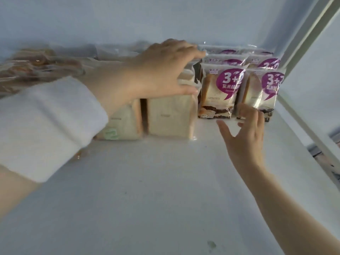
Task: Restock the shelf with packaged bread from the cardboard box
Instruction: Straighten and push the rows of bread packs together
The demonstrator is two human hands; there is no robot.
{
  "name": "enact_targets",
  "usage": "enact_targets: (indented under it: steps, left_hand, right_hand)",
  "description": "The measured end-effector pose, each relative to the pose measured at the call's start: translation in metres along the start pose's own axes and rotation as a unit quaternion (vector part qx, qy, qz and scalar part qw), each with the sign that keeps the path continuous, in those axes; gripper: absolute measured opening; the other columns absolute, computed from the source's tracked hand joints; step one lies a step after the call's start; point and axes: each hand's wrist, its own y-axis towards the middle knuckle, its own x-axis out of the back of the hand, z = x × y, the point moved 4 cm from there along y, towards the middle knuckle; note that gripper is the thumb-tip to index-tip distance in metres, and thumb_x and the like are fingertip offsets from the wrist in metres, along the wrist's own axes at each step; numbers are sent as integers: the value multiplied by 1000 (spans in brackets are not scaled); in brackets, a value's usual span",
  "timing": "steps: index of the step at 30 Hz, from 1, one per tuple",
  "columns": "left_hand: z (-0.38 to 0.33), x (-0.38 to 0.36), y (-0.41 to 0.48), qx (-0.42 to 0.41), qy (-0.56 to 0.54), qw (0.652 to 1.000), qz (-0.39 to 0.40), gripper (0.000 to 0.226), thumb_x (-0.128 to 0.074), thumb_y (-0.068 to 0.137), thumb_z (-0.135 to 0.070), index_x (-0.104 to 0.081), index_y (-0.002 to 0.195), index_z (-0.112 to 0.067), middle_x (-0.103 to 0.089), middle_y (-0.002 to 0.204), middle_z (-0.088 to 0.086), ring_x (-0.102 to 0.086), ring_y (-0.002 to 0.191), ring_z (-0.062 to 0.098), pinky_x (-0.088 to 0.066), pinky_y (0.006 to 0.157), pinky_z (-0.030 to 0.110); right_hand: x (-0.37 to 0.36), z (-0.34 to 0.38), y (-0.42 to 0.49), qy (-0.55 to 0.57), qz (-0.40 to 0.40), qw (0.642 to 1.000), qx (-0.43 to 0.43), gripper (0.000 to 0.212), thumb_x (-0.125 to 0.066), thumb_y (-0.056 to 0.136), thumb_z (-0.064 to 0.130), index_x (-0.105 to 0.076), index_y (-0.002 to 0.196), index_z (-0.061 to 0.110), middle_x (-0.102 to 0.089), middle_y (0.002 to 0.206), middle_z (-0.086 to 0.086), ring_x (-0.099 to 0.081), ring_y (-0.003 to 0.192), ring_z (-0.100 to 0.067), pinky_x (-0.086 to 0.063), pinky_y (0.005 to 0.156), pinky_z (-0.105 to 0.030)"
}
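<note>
On shelf (147,181), left hand (160,70) grips bread pack (169,118)

Bread pkgs (217,92) upright in rows, shelf (147,190) back-right

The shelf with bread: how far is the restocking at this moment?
Done: purple-label packs stand in rows at the back right. In hand: the left hand grips a plain bread pack beside them; the right hand is open near the front row. Left: the shelf shows bare board in front; the box is out of view.

Six purple packs (219,92), two plain front packs (171,118)
</note>
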Motion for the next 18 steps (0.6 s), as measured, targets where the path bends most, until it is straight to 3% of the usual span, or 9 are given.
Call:
enact_targets:
  steps: [3,4,11,15,18]
  left_hand:
    - [-27,-21,62,-2,22,1000,3,78,-57,80,-53,-26,142,-18,-30,151,6,-28,138,24,-25,110,42]
    - [-30,-29,80,3,28,1000,12,80,-58,79,-54,-26,142,-16,-30,150,7,-29,137,25,-26,110,43]
    - [-12,-61,136,34,26,994,98,107,-68,64,-61,-14,146,-19,-27,149,9,-25,136,27,-24,109,44]
    - [-2,-62,143,32,34,991,122,116,-67,56,-66,-10,146,-21,-22,148,8,-17,136,25,-21,110,43]
    - [-3,-58,149,17,49,992,119,113,-68,53,-68,-19,144,-21,-32,142,5,-25,128,24,-27,102,38]
  right_hand:
    - [-2,-24,29,-9,47,998,-46,64,-66,83,29,-35,136,10,-43,129,-9,-46,115,-23,-33,93,-16]
    - [-7,-27,38,-7,58,998,-37,68,-66,82,29,-33,138,10,-44,130,-9,-45,116,-23,-32,91,-15]
    - [-43,-27,56,86,111,990,-13,97,-73,77,25,-7,146,7,-21,151,-7,-18,141,-18,-17,115,-28]
    - [-52,-27,62,155,131,978,-48,110,-76,74,19,6,146,11,-13,154,-3,-17,142,-18,-24,115,-37]
    - [-56,-24,66,181,141,971,-71,112,-77,72,17,7,146,14,-20,151,-4,-28,138,-21,-34,109,-40]
